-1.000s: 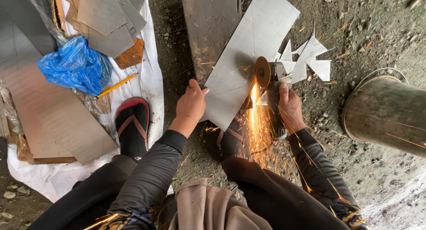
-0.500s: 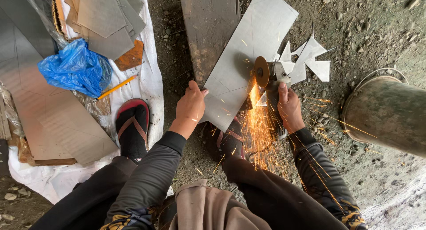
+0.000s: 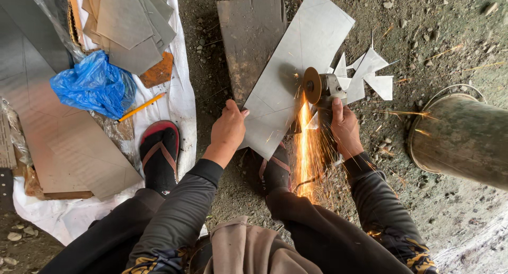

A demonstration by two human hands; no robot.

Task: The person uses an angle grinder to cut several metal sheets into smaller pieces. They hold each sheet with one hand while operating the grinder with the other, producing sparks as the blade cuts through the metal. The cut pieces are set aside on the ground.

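Fingers (image 3: 338,106) of the right hand (image 3: 346,128) clenched round the angle grinder (image 3: 323,88), left hand (image 3: 228,130) flat on the metal sheet (image 3: 296,67) lying on the ground — best kept pressed firm, disc steady along the cut.

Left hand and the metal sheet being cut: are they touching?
Touching. The head view shows the left hand pressed on the lower edge of the metal sheet, thumb and fingers lying on its surface, no gap visible, while the angle grinder throws sparks.
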